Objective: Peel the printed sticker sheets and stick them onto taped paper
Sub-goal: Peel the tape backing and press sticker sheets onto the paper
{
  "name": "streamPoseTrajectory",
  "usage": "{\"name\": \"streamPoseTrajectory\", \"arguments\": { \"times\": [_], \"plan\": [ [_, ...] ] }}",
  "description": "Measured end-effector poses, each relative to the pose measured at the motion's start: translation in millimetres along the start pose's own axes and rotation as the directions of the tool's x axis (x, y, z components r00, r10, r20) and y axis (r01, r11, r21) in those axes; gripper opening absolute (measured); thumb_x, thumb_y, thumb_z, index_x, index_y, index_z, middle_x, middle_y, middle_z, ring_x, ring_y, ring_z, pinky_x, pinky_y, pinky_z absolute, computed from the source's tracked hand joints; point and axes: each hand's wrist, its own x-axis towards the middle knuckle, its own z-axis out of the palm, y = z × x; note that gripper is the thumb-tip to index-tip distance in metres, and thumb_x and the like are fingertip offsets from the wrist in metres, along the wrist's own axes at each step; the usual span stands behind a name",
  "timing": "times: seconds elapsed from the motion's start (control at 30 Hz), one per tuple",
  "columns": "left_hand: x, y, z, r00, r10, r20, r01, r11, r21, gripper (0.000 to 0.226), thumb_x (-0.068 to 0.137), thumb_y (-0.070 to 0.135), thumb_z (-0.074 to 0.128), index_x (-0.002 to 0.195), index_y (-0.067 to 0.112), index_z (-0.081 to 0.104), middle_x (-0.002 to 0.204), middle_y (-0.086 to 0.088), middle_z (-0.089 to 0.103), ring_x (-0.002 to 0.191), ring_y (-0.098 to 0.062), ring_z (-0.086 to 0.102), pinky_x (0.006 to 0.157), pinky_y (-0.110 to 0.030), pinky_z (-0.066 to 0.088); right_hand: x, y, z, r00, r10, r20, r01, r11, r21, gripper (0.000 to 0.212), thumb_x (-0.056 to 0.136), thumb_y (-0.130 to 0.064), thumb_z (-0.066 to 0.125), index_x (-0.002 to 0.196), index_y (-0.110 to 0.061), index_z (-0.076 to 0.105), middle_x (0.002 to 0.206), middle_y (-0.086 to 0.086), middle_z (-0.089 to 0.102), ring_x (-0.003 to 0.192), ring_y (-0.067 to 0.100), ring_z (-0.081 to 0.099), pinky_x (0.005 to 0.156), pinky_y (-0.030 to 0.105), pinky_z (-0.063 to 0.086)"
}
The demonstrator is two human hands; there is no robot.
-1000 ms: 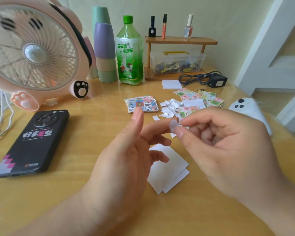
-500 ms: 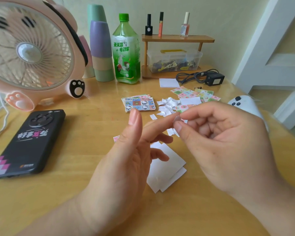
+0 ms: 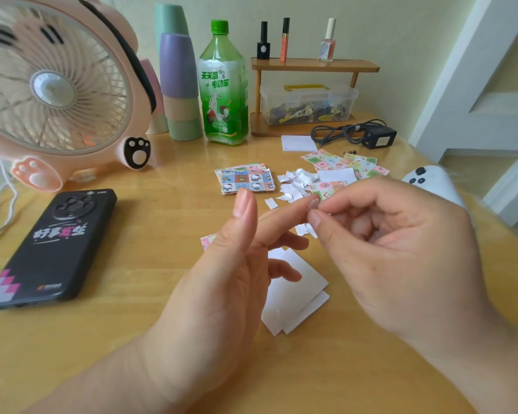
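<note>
My left hand (image 3: pixel 222 270) is raised over the table, thumb up and index finger stretched to the right. My right hand (image 3: pixel 401 249) pinches thumb and forefinger at that fingertip; the small white scrap between them is nearly hidden. Under the hands lie overlapping white paper sheets (image 3: pixel 299 294). Cartoon sticker sheets (image 3: pixel 247 179) lie further back, with green-pink sticker sheets (image 3: pixel 341 162) to their right. A pile of white backing scraps (image 3: pixel 293 183) sits between them. A small pink sticker piece (image 3: pixel 207 242) peeks out left of my left hand.
A black phone (image 3: pixel 54 249) lies at the left, below a pink fan (image 3: pixel 51 85). At the back stand stacked cups (image 3: pixel 178 85), a green bottle (image 3: pixel 223 94) and a wooden shelf (image 3: pixel 314 65) over a plastic box (image 3: pixel 308 103). A charger (image 3: pixel 377 137) and a white device (image 3: pixel 431 180) sit at the right.
The white scrap seen at my right fingertips a second ago is now almost covered by the pinch. Both hands stay together; the view has shifted slightly.
</note>
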Motion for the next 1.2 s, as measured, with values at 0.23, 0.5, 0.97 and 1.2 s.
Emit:
{"name": "streamPoseTrajectory", "arguments": {
  "times": [0.23, 0.5, 0.97, 1.2],
  "plan": [
    [1.6, -1.0, -1.8, 0.999, -0.035, 0.004, 0.035, 0.998, -0.054, 0.079, 0.086, 0.072, 0.029, 0.130, 0.020, 0.070, 0.140, -0.001, 0.063, 0.103, -0.017, 0.051, 0.086, -0.040, 0.039, 1.7, -0.2, 1.0, 1.000, -0.028, 0.008, 0.028, 1.000, 0.004, 0.013, 0.082, -0.022, 0.076, 0.091, -0.029, 0.071, 0.066, 0.001, 0.062, 0.044, 0.029, 0.046, 0.043, 0.036, 0.043],
    [1.1, -1.8, -1.9, 0.999, -0.036, 0.030, 0.037, 0.998, -0.056, 0.078, 0.087, 0.072, 0.029, 0.130, 0.022, 0.070, 0.141, 0.000, 0.062, 0.102, -0.016, 0.051, 0.087, -0.041, 0.038, 1.8, 2.0, 1.2, 0.997, -0.072, 0.004, 0.072, 0.997, -0.033, 0.008, 0.083, -0.019, 0.076, 0.082, -0.025, 0.071, 0.060, 0.002, 0.059, 0.044, 0.027, 0.046, 0.044, 0.037, 0.041],
    [0.4, 1.5, -0.3, 0.998, -0.039, 0.047, 0.041, 0.997, -0.060, 0.077, 0.089, 0.070, 0.025, 0.131, 0.024, 0.070, 0.141, -0.001, 0.061, 0.103, -0.017, 0.049, 0.089, -0.042, 0.036, 2.4, 4.8, 0.7, 0.996, -0.093, 0.015, 0.094, 0.994, -0.053, 0.011, 0.084, -0.019, 0.076, 0.088, -0.028, 0.074, 0.059, 0.002, 0.059, 0.045, 0.026, 0.048, 0.047, 0.036, 0.044],
    [1.2, 1.9, 0.1, 0.998, -0.056, 0.035, 0.059, 0.993, -0.101, 0.078, 0.088, 0.071, 0.028, 0.131, 0.021, 0.070, 0.142, -0.003, 0.061, 0.103, -0.017, 0.049, 0.088, -0.040, 0.037, 3.2, 4.8, 1.1, 0.994, -0.110, 0.013, 0.111, 0.992, -0.060, 0.010, 0.084, -0.017, 0.076, 0.086, -0.025, 0.073, 0.060, 0.003, 0.060, 0.047, 0.026, 0.050, 0.049, 0.039, 0.045]
  ]
}}
